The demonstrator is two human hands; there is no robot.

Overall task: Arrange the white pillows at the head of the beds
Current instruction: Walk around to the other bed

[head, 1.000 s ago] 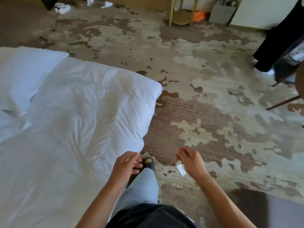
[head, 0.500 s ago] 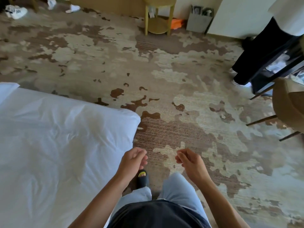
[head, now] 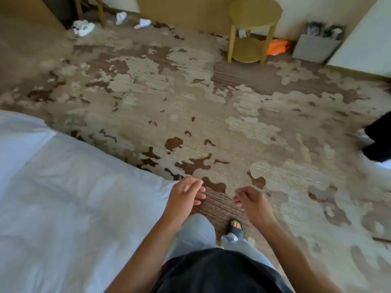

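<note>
Floor: patterned carpet (head: pixel 211 115) in beige and brown patches, filling most of the view
Bed: white bedding (head: pixel 74 208) at 8 o'clock, its corner reaching toward the centre
On the carpet, 12 to 1 o'clock: round yellow side table (head: pixel 255 9) with a lower shelf; orange item (head: pixel 277 46) just beside its leg; grey box (head: pixel 316 48) near the wall
On the carpet, 11 o'clock: white shoes (head: pixel 83 27) and scattered white slippers (head: pixel 143 23)
</note>
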